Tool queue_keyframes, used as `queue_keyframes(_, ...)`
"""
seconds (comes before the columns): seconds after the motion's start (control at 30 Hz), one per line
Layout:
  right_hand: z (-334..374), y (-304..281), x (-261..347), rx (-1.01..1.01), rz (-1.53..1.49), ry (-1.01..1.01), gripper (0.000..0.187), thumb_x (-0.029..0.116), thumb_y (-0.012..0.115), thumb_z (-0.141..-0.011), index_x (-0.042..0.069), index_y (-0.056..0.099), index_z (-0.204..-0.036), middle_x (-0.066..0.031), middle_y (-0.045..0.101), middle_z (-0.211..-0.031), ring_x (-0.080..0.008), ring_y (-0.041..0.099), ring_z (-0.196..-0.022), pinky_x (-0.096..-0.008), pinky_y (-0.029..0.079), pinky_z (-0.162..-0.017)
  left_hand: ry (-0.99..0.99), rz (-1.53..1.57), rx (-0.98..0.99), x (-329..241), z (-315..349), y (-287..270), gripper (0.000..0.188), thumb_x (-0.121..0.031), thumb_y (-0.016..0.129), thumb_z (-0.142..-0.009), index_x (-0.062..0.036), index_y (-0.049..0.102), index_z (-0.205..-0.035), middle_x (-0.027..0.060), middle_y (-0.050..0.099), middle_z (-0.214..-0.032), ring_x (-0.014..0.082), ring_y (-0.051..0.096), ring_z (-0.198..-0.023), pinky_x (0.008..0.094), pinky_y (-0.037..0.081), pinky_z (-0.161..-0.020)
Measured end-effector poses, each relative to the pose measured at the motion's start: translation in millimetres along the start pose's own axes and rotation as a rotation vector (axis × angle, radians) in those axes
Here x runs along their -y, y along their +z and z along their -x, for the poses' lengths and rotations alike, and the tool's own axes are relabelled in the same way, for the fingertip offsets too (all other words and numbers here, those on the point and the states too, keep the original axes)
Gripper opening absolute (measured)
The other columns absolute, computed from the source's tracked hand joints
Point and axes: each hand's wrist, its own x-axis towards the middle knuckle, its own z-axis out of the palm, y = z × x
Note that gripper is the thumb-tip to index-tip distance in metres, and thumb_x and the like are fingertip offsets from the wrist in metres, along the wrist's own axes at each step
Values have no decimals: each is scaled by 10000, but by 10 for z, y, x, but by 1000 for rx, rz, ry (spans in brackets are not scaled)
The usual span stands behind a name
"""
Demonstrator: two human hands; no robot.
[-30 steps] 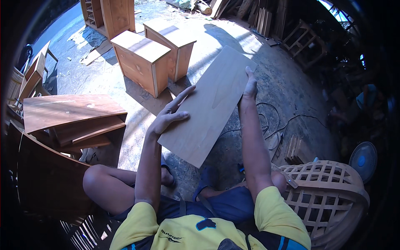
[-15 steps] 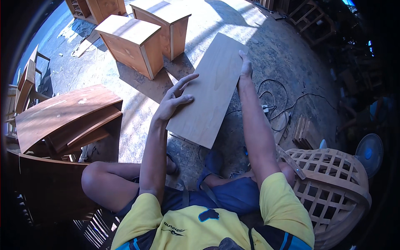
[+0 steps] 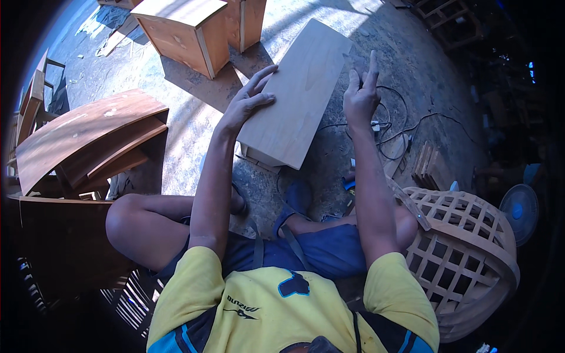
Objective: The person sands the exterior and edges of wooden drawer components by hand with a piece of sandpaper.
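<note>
A pale wooden panel [image 3: 303,94] lies at a slant in front of me, forming the top of a narrow box whose near end [image 3: 259,155] shows below it. My left hand [image 3: 244,106] rests at the panel's left edge, thumb and forefinger spread over its face. Just off the right edge, my right hand [image 3: 361,100] is raised with thumb and forefinger stretched apart. Beside its fingertips is a thin greyish patch that I cannot make out. The curled fingers of that hand are partly hidden.
Wooden cabinets [image 3: 179,38] stand at the far left. A curved reddish-brown wooden piece [image 3: 91,132] lies nearer on the left. Black cables [image 3: 406,123] loop over the floor to the right, near stacked wood pieces [image 3: 426,165]. A wooden lattice frame [image 3: 453,259] and a fan [image 3: 520,215] are at the right.
My right hand has come off the panel's right edge and moved slightly outward. My left hand stays at the left edge. The whole view has shifted, and the box beneath the panel now shows.
</note>
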Motion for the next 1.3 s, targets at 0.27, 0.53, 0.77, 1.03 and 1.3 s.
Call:
queue_keyframes(0.27,251,62,-144,615,-159,-565,244,93,621,-1009,68,716,-1232,-164,712,-1282,-324,678,-1220,-441,538,-1077,32,41,38,47,18,62,793,-231,659,-962,-42,298,-1642,181,333,-1682,280,320,-1554,380,254,-1266)
queue_keyframes(0.53,148,328,-44,721,-268,-622,210,105,648,-1007,59,736,-1192,-152,719,-1271,-316,672,-1234,-404,539,-1062,9,-11,-44,86,136,-102,745,-212,624,-963,-22,341,-1625,174,345,-1678,283,308,-1561,383,238,-1269)
queue_keyframes(0.77,-1213,461,-890,427,90,-151,276,250,592,-1063,102,738,-1244,-110,753,-1212,-238,748,-1096,-377,584,-949,-60,-60,-93,105,-22,123,878,-368,706,-847,-47,403,-1607,169,409,-1646,302,395,-1517,395,286,-1249)
queue_keyframes(1.03,1132,-562,454,903,-259,-632,304,-6,636,-974,108,710,-1245,-123,719,-1304,-304,648,-1295,-464,500,-1123,28,-121,-19,142,1,40,737,-311,635,-977,-73,375,-1625,158,426,-1628,265,411,-1492,377,325,-1223)
queue_keyframes(1.3,1325,-510,448,597,-122,-489,209,45,606,-1013,25,698,-1199,-198,710,-1265,-376,647,-1256,-467,527,-1066,26,-342,-77,95,215,-52,581,-359,573,-1057,-106,479,-1572,111,598,-1473,202,570,-1317,360,454,-1108)
